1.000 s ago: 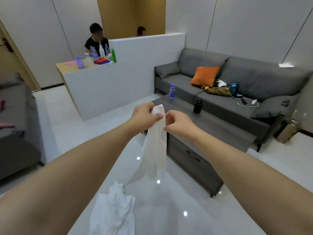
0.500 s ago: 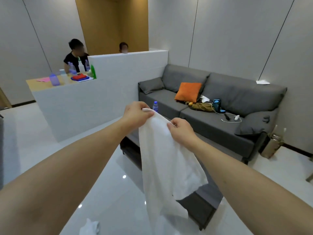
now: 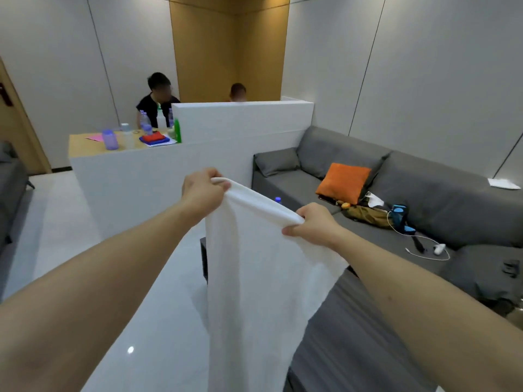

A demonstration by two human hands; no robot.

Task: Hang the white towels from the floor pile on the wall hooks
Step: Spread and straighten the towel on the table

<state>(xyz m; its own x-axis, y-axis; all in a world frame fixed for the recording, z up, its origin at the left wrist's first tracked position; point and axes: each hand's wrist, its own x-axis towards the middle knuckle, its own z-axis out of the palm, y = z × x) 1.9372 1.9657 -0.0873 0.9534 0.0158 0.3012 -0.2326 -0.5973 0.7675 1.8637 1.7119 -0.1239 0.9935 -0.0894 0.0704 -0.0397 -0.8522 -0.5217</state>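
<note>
Up in front of the person, a white terry-cloth towel (image 3: 254, 278) hangs stretched by its top edge between both bare hands. The left hand (image 3: 202, 190) grips one top corner with fingers curled over the rolled hem, and the right hand (image 3: 314, 224) pinches the other end of that hem, lower than the left, so the edge slopes down toward the right hand. From there the cloth falls in one long flat sheet past the bottom of the view, clear of the floor as far as can be seen.

Taking the long grey fabric sofa (image 3: 424, 199) as the landmark: the towel hangs in front of its left end, hiding part of a dark grey low table (image 3: 353, 335) that stands before the sofa. On the sofa seat lie an orange square cushion (image 3: 343, 182), an olive-brown bag (image 3: 368, 216) just beside the cushion, a blue gadget with a white cable (image 3: 400, 217) and a small white device (image 3: 438, 248). A white sheet of paper (image 3: 503, 183) rests on the sofa's backrest at the far right. Left of the sofa stands a white partition counter (image 3: 169, 176) with a wooden top carrying bottles and a stack of red and blue cloths (image 3: 154, 138). Two people sit behind that counter. The glossy pale floor (image 3: 141, 321) spreads out left of the sofa.
</note>
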